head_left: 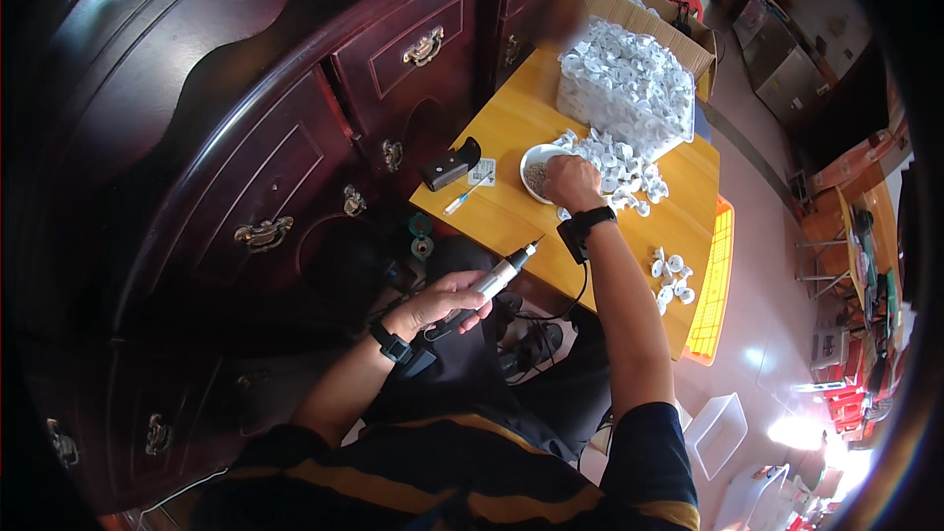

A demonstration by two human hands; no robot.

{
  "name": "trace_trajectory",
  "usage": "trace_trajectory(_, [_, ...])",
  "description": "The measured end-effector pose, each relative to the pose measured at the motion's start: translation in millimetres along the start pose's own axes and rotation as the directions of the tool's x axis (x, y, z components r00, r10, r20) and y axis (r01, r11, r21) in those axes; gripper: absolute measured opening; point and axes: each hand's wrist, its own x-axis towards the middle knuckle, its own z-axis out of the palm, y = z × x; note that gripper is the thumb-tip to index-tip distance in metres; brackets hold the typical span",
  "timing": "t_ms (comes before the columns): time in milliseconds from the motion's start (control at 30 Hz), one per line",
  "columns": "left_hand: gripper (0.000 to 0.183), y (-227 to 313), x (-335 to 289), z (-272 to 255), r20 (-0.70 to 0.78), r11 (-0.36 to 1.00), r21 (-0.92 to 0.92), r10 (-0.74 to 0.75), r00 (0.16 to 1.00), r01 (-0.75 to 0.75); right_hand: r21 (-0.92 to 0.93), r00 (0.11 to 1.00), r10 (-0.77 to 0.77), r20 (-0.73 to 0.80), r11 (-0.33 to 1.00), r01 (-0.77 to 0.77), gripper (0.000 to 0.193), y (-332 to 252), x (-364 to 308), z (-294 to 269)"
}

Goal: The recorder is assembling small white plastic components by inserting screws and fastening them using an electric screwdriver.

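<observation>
My left hand [441, 303] is wrapped around a silver and black electric screwdriver [498, 278], held over my lap with its thin bit pointing up and right toward the table's near edge. My right hand [574, 183] reaches into a white bowl [532, 154] of small metal pieces, perhaps screws [536, 175]. Its fingers are curled downward, and the tips are hidden in the bowl. Close beside that hand lies a loose heap of small white plastic parts [615, 159] with round flanges.
A clear bin [629, 128] piled with similar parts stands at the table's [492, 206] far end, before a cardboard box [644, 8]. A black case [450, 166] and a small blue-and-white tool [460, 202] lie left. More white parts [672, 280] lie right, near a yellow crate [710, 310]. Dark drawers [408, 49] flank the left.
</observation>
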Motion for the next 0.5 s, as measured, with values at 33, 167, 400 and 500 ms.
trace_trajectory(33, [0.038, 1, 0, 1, -0.001, 1.0, 0.003, 0.004, 1.0, -0.004, 0.041, 1.0, -0.003, -0.012, 0.999, 0.004, 0.028, 1, -3, -2])
trace_trajectory(167, [0.039, 2, 0, 5, -0.003, 1.0, 0.022, 0.018, 1.0, -0.018, 0.355, 0.977, 0.092, -0.191, 0.935, -0.019, 0.025, 9, -12, -1])
trace_trajectory(400, [0.044, 6, -2, 2, 0.002, 0.993, 0.109, 0.039, 0.999, -0.039, 0.999, 0.958, 0.284, -0.041, 0.01, 0.04, 0.005, 30, -80, 16])
trace_trajectory(500, [0.044, 5, 2, 4, 0.007, 0.994, 0.094, 0.045, 0.999, -0.046, 0.976, 0.954, 0.3, -0.013, -0.205, 0.078, 0.006, 30, -112, 36])
